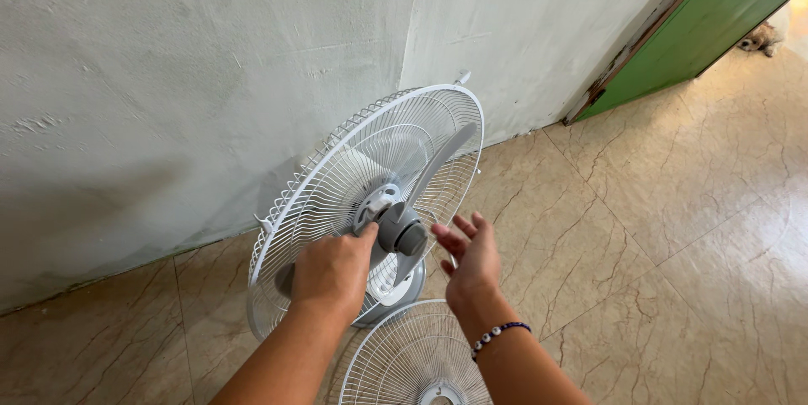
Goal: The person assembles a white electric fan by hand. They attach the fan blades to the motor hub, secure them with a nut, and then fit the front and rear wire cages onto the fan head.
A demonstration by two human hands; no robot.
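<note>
A white pedestal fan stands against the wall with its front guard off; its rear wire guard (337,178) is on and the grey blades (438,161) are exposed. My left hand (331,270) grips a grey blade near the hub, thumb reaching toward the grey hub cap (408,237). Just right of the hub, my right hand (470,258) hovers with fingers spread and holds nothing; a beaded bracelet circles its wrist. The loose front wire guard (412,359) lies flat on the floor below my arms.
A pale plastered wall (168,77) runs behind the fan, forming a corner. A green door (724,9) stands at the upper right. Beige marbled floor tiles (673,245) spread to the right.
</note>
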